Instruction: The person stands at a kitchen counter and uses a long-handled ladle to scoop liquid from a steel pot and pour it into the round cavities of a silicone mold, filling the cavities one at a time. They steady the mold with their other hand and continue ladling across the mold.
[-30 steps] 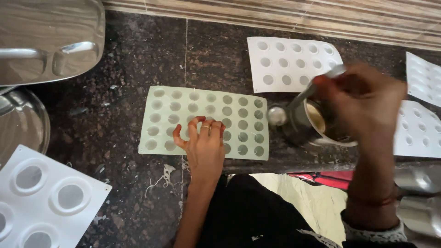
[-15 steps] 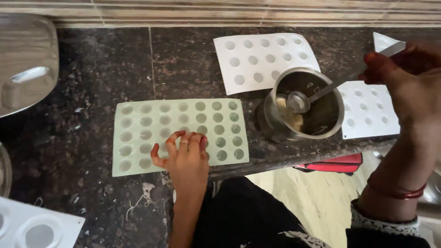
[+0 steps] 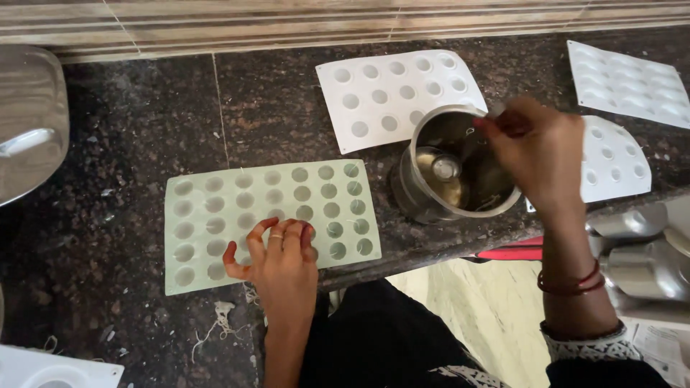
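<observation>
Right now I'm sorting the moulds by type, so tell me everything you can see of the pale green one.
The pale green mould is a flat, rectangular sheet, seemingly flexible silicone, with rows of small round cavities. None visibly holds filling. It lies flat, slightly skewed, on the dark speckled counter, near its front edge. The left hand presses on its near edge. The steel pot stands just right of it.

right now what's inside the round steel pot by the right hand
Inside the round steel pot a spoon bowl sits in a little yellowish liquid at the bottom. The right hand covers the spoon's handle end and part of the rim.
</observation>
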